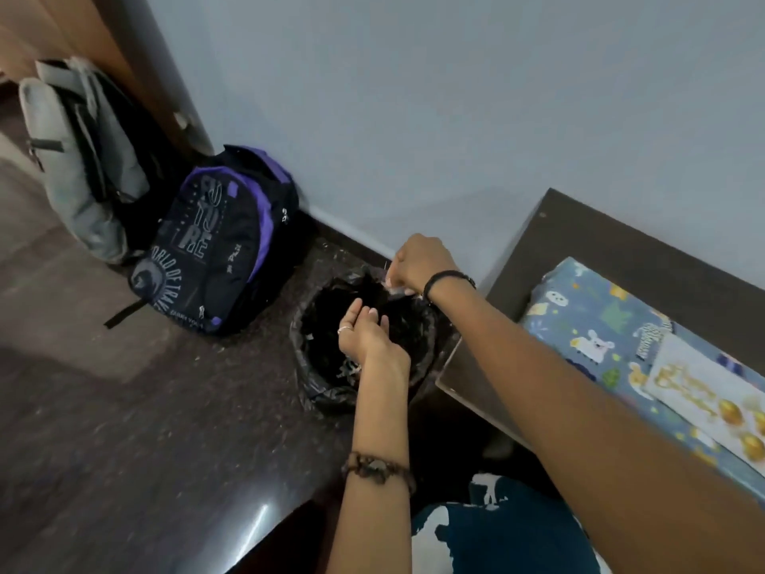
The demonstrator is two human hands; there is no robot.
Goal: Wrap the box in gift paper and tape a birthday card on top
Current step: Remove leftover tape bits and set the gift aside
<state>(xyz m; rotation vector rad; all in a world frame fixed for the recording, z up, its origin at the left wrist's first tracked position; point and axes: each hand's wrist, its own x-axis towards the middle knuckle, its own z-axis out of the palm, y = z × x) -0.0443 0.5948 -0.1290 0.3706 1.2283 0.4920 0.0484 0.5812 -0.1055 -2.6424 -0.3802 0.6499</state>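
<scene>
Looking down I see a dark table [588, 238] at right carrying the wrapped box [596, 325], card [703, 387] already lying on top, its long axis running away to lower right. Box sits right of both hands. Bin [327, 391] on the floor below them. Right hand [420, 261], nearer the box, pinches a small clear scrap over the bin. Left hand [366, 327] is spread, palm up, empty.
</scene>
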